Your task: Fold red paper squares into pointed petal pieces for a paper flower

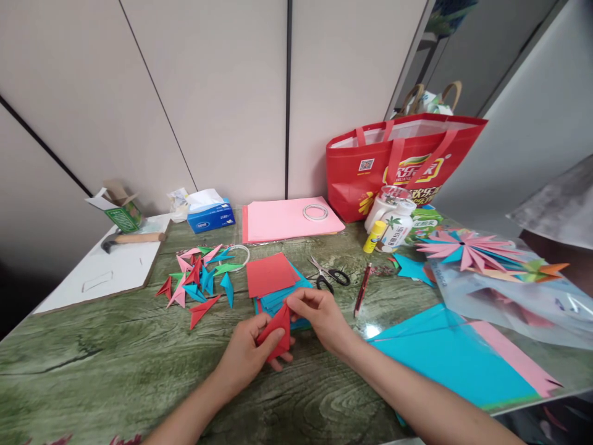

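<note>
My left hand [252, 347] grips a piece of folded red paper [279, 330], its thumb lying across the front and its fingers behind. At the paper's narrow upper tip, my right hand [315, 312] pinches with thumb and fingertips. Just beyond both hands lies a stack of blue paper squares [282, 298], with a red paper square [270, 275] on top. To the left of that stack is a loose pile of folded paper pieces [197, 278] in pink, red, blue and green. Black-handled scissors [330, 275] rest partly open to the right of the stack.
A pencil [362, 290], glue stick [374, 237] and white bottle [397, 227] stand or lie right of centre, before a red bag [403, 161]. Blue sheets [454, 358] cover the right. Pink sheets [287, 221], a tissue box [210, 216] and hammer [132, 239] are behind.
</note>
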Tool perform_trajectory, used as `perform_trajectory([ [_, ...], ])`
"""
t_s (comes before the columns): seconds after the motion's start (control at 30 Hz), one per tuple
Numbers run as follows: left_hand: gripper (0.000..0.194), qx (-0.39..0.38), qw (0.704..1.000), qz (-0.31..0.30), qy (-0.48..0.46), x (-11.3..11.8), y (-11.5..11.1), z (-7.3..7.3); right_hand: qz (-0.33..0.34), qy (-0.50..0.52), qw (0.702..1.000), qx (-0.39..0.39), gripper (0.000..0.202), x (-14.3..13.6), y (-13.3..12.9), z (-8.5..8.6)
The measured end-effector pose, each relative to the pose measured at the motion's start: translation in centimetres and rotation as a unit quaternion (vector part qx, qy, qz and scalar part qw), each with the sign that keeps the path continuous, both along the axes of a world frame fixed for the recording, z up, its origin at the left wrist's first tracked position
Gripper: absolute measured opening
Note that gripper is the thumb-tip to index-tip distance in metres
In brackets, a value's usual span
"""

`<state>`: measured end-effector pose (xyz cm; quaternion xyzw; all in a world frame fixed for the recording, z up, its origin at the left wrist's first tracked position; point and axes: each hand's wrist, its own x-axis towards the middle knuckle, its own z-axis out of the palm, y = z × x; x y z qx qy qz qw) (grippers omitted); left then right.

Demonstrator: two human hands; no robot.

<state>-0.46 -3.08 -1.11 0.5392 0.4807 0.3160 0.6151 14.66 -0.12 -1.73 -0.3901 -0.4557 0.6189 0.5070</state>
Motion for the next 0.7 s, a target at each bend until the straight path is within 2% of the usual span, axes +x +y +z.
perform_trajectory([
  [0.17, 0.027, -0.01, 1.0, -0.003, -0.016, 0.28, -0.15, -0.12, -0.025, -0.048, 0.998, 0.025, 0.028, -0.23, -0.18, -0.17],
  [0.4, 0.03, -0.013, 0.999, 0.031, -0.042, 0.37, -0.06, -0.26, 0.096, -0.018, 0.995, 0.004, 0.025, -0.2, -0.2, -0.19],
  [0.7, 0.039, -0.015, 1.0, 0.001, -0.007, 0.04, 0.31, 0.42, 0.052, -0.009, 0.998, -0.018, 0.022, -0.19, 0.04, -0.26],
])
